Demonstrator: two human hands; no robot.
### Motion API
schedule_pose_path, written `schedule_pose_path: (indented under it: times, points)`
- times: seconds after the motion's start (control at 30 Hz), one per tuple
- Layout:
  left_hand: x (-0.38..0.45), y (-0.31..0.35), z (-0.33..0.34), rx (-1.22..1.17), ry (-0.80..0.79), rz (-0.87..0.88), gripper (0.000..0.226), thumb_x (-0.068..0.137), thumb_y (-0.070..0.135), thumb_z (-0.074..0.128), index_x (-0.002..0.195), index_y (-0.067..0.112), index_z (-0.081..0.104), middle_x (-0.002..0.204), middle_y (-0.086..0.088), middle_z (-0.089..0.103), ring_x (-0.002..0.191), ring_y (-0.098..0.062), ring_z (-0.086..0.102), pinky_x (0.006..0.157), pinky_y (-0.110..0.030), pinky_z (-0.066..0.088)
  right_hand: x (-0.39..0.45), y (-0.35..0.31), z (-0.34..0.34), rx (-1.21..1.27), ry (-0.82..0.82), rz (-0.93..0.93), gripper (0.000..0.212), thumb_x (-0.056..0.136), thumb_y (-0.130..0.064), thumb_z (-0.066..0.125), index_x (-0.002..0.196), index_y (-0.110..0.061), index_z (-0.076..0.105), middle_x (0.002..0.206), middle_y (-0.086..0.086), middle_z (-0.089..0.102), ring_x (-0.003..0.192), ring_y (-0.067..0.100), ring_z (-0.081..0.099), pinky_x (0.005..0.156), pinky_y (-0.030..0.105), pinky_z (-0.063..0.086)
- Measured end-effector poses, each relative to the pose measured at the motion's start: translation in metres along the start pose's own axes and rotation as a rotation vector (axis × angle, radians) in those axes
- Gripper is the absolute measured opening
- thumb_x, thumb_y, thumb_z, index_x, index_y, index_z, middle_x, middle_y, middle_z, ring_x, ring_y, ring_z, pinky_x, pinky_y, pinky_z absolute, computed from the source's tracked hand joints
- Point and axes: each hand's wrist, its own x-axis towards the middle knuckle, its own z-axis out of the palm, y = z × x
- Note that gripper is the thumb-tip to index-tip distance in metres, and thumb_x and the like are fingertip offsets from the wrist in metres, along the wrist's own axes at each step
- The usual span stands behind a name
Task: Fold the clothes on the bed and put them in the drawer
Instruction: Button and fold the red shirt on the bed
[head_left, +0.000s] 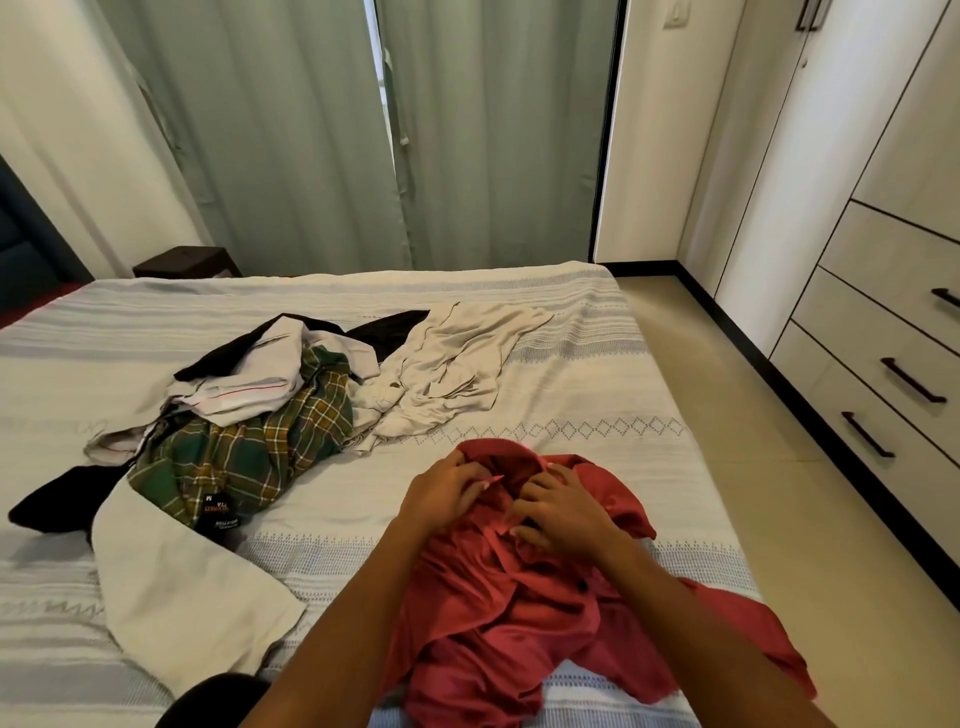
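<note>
One red shirt (524, 613) lies crumpled on the near edge of the bed (597, 374), dark buttons showing along its front. Both hands work at its collar end: the left hand (441, 493) has fingers curled into the fabric, and the right hand (561, 506) pinches a fold just beside it.
</note>
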Motion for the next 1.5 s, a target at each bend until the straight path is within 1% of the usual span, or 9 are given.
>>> schedule_pose_path:
  times: [0.1, 0.17, 0.3, 0.4, 0.5, 0.77, 0.87, 1.13, 1.5]
  points:
    - [0.0, 0.001, -0.005, -0.111, -0.001, -0.077, 0.023, 0.093, 0.057, 0.051, 0.11, 0.045, 0.061, 0.1, 0.011, 0.056, 0.096, -0.013, 0.059, 0.077, -0.033, 0.048, 0.005, -0.003, -0.007, 0.059, 0.027, 0.124, 0.023, 0.088, -0.047, 0.052, 0.092, -0.029, 0.066, 0.087, -0.01, 0.063, 0.084, 0.019, 0.061, 0.073, 0.035, 0.045]
    - [0.001, 0.001, -0.008, -0.194, -0.002, -0.117, 0.026, 0.086, 0.062, 0.053, 0.105, 0.046, 0.063, 0.096, 0.013, 0.061, 0.094, -0.013, 0.06, 0.08, -0.034, 0.049, 0.009, -0.002, -0.016, 0.156, 0.037, 0.201, 0.024, 0.089, -0.043, 0.05, 0.096, -0.025, 0.065, 0.094, -0.007, 0.065, 0.087, 0.022, 0.061, 0.066, 0.035, 0.043]
    - [0.002, 0.014, -0.016, -0.504, 0.023, -0.216, 0.013, 0.085, 0.043, 0.065, 0.086, 0.033, 0.073, 0.089, 0.013, 0.068, 0.087, -0.005, 0.062, 0.079, -0.03, 0.049, 0.013, -0.002, -0.032, 0.237, 0.116, 0.241, 0.029, 0.091, -0.049, 0.046, 0.103, -0.031, 0.065, 0.103, -0.01, 0.068, 0.095, 0.017, 0.062, 0.077, 0.037, 0.043]
    - [0.0, 0.028, -0.027, -0.787, -0.021, -0.296, 0.02, 0.092, 0.029, 0.069, 0.086, 0.011, 0.072, 0.074, 0.008, 0.065, 0.067, -0.003, 0.057, 0.067, -0.024, 0.043, 0.017, -0.005, -0.04, 0.24, 0.21, 0.251, 0.025, 0.095, -0.045, 0.045, 0.103, -0.032, 0.064, 0.105, -0.016, 0.068, 0.097, 0.011, 0.06, 0.087, 0.036, 0.039]
    - [-0.006, 0.042, -0.039, -0.929, -0.07, -0.324, 0.025, 0.094, 0.032, 0.067, 0.08, 0.012, 0.066, 0.063, 0.008, 0.055, 0.055, -0.004, 0.047, 0.051, -0.016, 0.037, 0.018, -0.009, -0.044, 0.243, 0.215, 0.227, 0.025, 0.097, -0.045, 0.044, 0.106, -0.032, 0.063, 0.106, -0.016, 0.069, 0.097, 0.009, 0.062, 0.097, 0.035, 0.037]
    - [-0.012, 0.058, -0.052, -0.945, -0.084, -0.365, 0.032, 0.092, 0.039, 0.068, 0.065, 0.023, 0.061, 0.053, 0.006, 0.043, 0.049, -0.009, 0.038, 0.045, -0.021, 0.029, 0.012, -0.027, -0.057, 0.262, 0.377, 0.353, 0.019, 0.092, -0.043, 0.058, 0.103, -0.027, 0.06, 0.092, -0.013, 0.072, 0.083, 0.015, 0.066, 0.086, 0.038, 0.046]
    - [-0.013, 0.062, -0.052, -0.967, -0.076, -0.38, 0.029, 0.091, 0.041, 0.068, 0.073, 0.018, 0.064, 0.054, 0.003, 0.042, 0.047, -0.011, 0.038, 0.043, -0.024, 0.029, 0.01, -0.031, -0.058, 0.229, 0.43, 0.374, 0.016, 0.09, -0.034, 0.07, 0.101, -0.026, 0.062, 0.094, -0.014, 0.071, 0.085, 0.012, 0.066, 0.082, 0.038, 0.047]
    - [-0.013, 0.075, -0.052, -0.992, -0.032, -0.423, 0.026, 0.092, 0.038, 0.067, 0.076, 0.018, 0.065, 0.05, 0.005, 0.041, 0.043, -0.01, 0.033, 0.044, -0.025, 0.024, 0.007, -0.033, -0.057, 0.141, 0.439, 0.404, 0.027, 0.098, -0.047, 0.048, 0.112, -0.035, 0.068, 0.102, -0.016, 0.07, 0.092, 0.008, 0.063, 0.083, 0.033, 0.042]
    - [-0.019, 0.079, -0.048, -1.035, 0.03, -0.358, 0.031, 0.095, 0.04, 0.063, 0.069, 0.024, 0.064, 0.055, 0.004, 0.042, 0.049, -0.011, 0.036, 0.045, -0.025, 0.025, 0.009, -0.025, -0.066, 0.253, 0.416, 0.389, 0.028, 0.095, -0.046, 0.047, 0.107, -0.037, 0.071, 0.096, -0.014, 0.065, 0.088, 0.012, 0.062, 0.077, 0.037, 0.043]
